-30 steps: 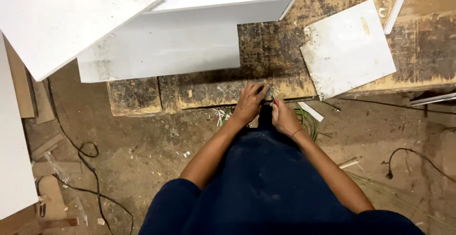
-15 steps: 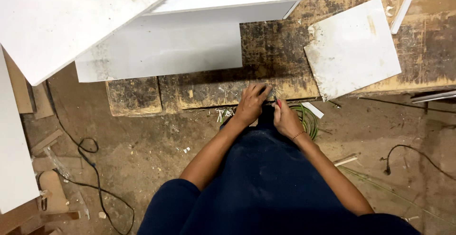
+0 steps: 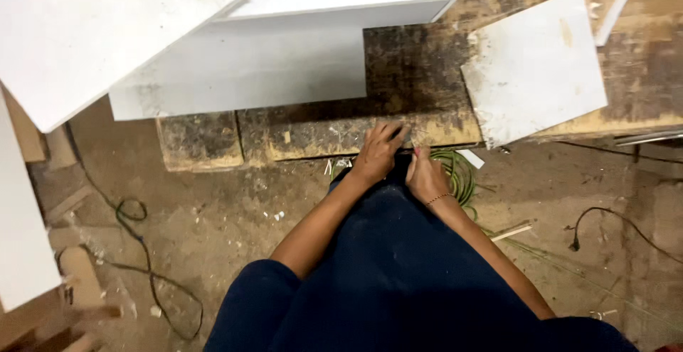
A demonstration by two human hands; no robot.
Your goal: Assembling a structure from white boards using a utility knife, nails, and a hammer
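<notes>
At the front edge of the worn wooden workbench (image 3: 213, 142), both hands of the person come together. Left hand (image 3: 377, 154) lies with its fingers stretched forward, and the fingertips touch the scratched top of the bench just at its edge. Right hand (image 3: 425, 176) is just beside it, a little lower, curled, with the thumb up and a thin bracelet on the wrist. Between the two hands there is something small and dark, but it is too small to say what it is, and I cannot tell if either hand is clamped on it.

Just to the right of the right hand, below the bench edge, a coil of green cord (image 3: 459, 174) lies on the dusty floor (image 3: 213, 210). A square white panel (image 3: 541, 67) rests on the bench, well apart from the hands, up and to the right. Larger white boards (image 3: 242, 67) cover the bench up and to the left. A dark cable (image 3: 142, 252) runs on the floor at the left.
</notes>
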